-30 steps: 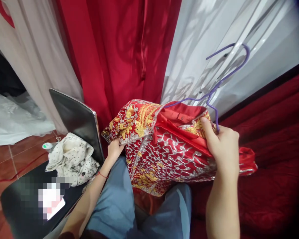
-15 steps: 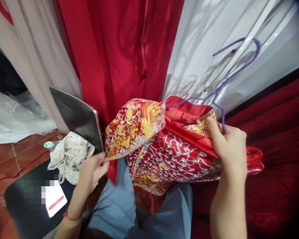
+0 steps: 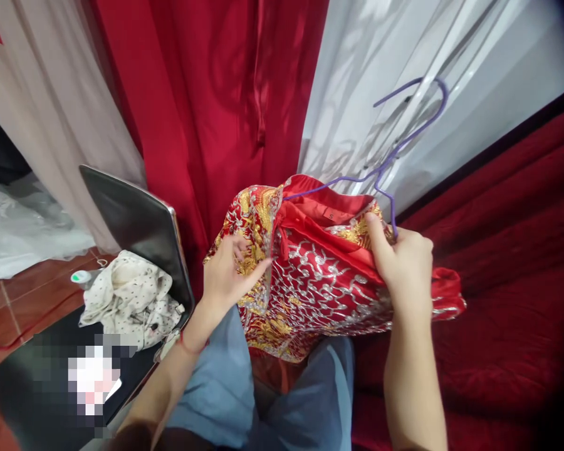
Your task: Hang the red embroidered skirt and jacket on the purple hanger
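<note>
A red embroidered jacket (image 3: 319, 282) with gold and silver stitching hangs on a purple hanger (image 3: 383, 166), its front opening towards me. My right hand (image 3: 402, 260) is closed on the jacket's right-hand shoulder, thumb on the gold collar and fingers behind, beside the hanger's arm. My left hand (image 3: 230, 272) lies against the gold-embroidered front panel at the left, fingers apart and thumb stretched towards the panel's edge. A small size label (image 3: 329, 215) shows inside the red lining. The jacket's lower part hangs over my knees.
At the left stands a black chair (image 3: 136, 225) with a bundled dotted cloth (image 3: 126, 294) and a pixelated bright object on its seat. A white bottle (image 3: 81, 278) is beside the cloth. Red fabric (image 3: 207, 94) and white fabric (image 3: 352, 81) hang behind; dark red cloth lies at the right.
My left hand has let go of the panel's lower corner and moved up and right onto the panel, which has folded in against the jacket. The right hand keeps its hold.
</note>
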Motion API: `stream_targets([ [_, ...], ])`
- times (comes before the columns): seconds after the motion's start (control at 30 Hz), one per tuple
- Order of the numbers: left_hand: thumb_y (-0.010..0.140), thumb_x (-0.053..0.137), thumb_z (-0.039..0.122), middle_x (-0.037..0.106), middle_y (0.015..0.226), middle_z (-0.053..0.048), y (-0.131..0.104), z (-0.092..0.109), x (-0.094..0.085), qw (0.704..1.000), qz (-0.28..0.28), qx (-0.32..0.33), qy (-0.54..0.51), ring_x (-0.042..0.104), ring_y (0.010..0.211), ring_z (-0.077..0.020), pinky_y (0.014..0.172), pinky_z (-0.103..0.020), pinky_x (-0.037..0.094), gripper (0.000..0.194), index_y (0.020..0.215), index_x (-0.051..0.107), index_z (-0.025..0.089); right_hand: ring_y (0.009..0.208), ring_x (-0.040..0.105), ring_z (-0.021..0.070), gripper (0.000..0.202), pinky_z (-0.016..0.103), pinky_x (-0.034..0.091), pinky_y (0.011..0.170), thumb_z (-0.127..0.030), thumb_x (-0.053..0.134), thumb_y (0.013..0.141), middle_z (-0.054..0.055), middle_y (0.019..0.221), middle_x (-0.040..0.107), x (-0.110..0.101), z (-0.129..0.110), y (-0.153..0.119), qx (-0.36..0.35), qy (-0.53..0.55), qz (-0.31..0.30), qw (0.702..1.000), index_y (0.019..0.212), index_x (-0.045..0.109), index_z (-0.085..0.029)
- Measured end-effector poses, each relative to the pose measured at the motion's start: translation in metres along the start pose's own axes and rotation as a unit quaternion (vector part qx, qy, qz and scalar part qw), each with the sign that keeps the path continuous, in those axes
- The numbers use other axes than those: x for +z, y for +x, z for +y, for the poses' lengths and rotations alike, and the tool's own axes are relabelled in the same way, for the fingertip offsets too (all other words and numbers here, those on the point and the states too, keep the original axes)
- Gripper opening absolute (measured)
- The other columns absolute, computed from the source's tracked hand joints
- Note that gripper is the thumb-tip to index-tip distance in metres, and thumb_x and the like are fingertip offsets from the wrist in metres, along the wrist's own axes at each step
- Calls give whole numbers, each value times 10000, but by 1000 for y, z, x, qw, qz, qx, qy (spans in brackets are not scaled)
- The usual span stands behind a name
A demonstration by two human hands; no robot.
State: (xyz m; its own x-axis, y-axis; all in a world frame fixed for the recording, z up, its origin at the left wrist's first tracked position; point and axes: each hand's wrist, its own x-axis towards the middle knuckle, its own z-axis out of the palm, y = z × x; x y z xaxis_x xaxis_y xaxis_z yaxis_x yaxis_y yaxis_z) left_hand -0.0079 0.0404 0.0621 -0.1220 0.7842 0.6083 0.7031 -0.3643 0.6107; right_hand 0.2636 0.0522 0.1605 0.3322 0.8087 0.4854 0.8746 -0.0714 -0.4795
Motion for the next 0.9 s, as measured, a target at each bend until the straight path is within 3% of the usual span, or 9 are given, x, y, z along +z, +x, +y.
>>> stream_targets([
  [0.1, 724, 738, 599, 642, 932, -23, 46, 20, 13, 996, 81, 40, 15, 623, 753, -143, 625, -256, 476, 560, 1046, 504, 204, 574, 484, 210, 633, 324, 319, 626, -779, 381, 857, 57, 517, 493, 0, -1, -1, 6, -15, 4, 1000, 532, 437, -239],
  [0.2, 689, 741, 630, 658, 931, -49, 78, 36, 20, 993, 77, 76, 52, 637, 809, -177, 664, -279, 489, 571, 986, 526, 193, 643, 552, 256, 659, 347, 374, 668, -834, 406, 806, 86, 551, 547, 1, -2, 0, 18, -33, -4, 999, 547, 498, -235],
  [0.3, 846, 607, 518, 677, 895, -62, 95, 46, 17, 991, 51, 62, 110, 651, 827, -200, 670, -291, 476, 351, 938, 559, 183, 705, 589, 287, 666, 369, 404, 698, -840, 428, 791, 111, 598, 591, 2, -4, -1, 25, -47, -4, 999, 583, 557, -221],
  [0.47, 922, 406, 227, 690, 850, -47, 79, 71, 0, 989, 49, 103, 95, 643, 781, -174, 678, -283, 450, 196, 911, 598, 185, 710, 602, 289, 661, 372, 416, 695, -789, 388, 855, 122, 622, 607, 0, -6, -7, 21, -31, 16, 999, 641, 621, -209],
  [0.53, 912, 423, 233, 670, 776, -45, 54, 85, -2, 986, 35, 144, 80, 627, 723, -170, 632, -281, 435, 184, 893, 599, 178, 690, 595, 283, 659, 366, 415, 684, -781, 377, 866, 111, 592, 589, 0, -6, -8, 7, -11, 29, 999, 647, 627, -212],
  [0.63, 959, 439, 324, 655, 712, -37, 17, 102, 0, 976, -61, 180, 107, 617, 652, -164, 556, -274, 409, 231, 914, 602, 166, 688, 591, 274, 636, 353, 411, 680, -760, 382, 880, 99, 576, 583, -1, -5, -10, -8, 9, 35, 999, 666, 632, -216],
  [0.7, 976, 465, 424, 689, 816, -61, 7, 111, 0, 979, -53, 164, 106, 649, 762, -183, 615, -278, 456, 308, 1002, 602, 149, 707, 601, 273, 612, 343, 409, 682, -735, 379, 896, 98, 601, 605, -2, -5, -11, -12, 12, 27, 1000, 707, 641, -215],
  [0.8, 975, 489, 444, 693, 1082, -110, 24, 129, 3, 978, 33, 196, 65, 625, 1046, -221, 860, -322, 496, 364, 1146, 593, 140, 740, 624, 279, 566, 341, 419, 688, -691, 379, 913, 105, 674, 650, -4, -7, -14, -28, 17, 0, 999, 811, 656, -208],
  [0.9, 999, 419, 300, 660, 1225, -109, 66, 150, 17, 936, 8, 349, 44, 565, 1200, -240, 1047, -403, 409, 321, 1214, 612, 159, 796, 647, 312, 481, 379, 456, 718, -612, 445, 908, 138, 793, 692, -9, -8, -18, -62, 34, -40, 997, 969, 657, -185],
])
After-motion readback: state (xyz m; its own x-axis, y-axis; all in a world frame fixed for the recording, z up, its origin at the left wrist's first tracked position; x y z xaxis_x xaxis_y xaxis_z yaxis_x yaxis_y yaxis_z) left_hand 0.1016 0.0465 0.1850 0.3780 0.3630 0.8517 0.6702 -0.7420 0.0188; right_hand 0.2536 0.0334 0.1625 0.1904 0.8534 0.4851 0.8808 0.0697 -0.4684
